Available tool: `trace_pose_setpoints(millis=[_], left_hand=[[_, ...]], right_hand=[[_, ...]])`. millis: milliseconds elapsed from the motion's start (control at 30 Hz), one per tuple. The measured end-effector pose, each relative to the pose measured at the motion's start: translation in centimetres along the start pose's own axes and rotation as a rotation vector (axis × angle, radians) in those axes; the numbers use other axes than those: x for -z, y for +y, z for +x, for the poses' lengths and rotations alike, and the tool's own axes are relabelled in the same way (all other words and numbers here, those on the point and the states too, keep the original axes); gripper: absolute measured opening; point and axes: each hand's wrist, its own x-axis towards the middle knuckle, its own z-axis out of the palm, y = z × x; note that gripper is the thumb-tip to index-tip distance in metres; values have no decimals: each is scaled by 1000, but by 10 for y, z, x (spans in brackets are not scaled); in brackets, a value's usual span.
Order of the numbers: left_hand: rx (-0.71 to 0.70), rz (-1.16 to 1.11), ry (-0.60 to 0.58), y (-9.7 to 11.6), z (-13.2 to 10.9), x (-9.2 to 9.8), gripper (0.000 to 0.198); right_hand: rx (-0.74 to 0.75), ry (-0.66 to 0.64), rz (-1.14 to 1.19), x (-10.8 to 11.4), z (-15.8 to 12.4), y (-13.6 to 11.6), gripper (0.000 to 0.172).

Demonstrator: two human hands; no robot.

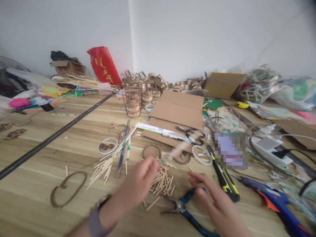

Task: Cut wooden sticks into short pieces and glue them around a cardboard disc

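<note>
The left hand (141,176) has its fingers bunched, but blur means I cannot tell whether they grasp anything; the right hand (215,195) is released, fingers extended beside blue-handled pliers (182,207). Short wooden sticks (161,182) lie piled between both hands.

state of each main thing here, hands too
left hand, fingers curled, blurred, grip unclear
right hand, fingers open
pliers, jaws open
scissors, lying flat, blade gap unclear
utility knife, lying flat, blade unclear
glue gun, lying on its side
short sticks, loose in a pile
brown strip, bent into a loop
cardboard, creased
red bag, upright, tilted
</note>
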Motion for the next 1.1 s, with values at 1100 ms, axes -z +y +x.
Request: trace_pose_setpoints(millis=[1100], left_hand=[[-95, -338, -168, 9, -38, -68, 46]], right_hand=[[-170, 452, 591, -1, -2, -31, 44]])
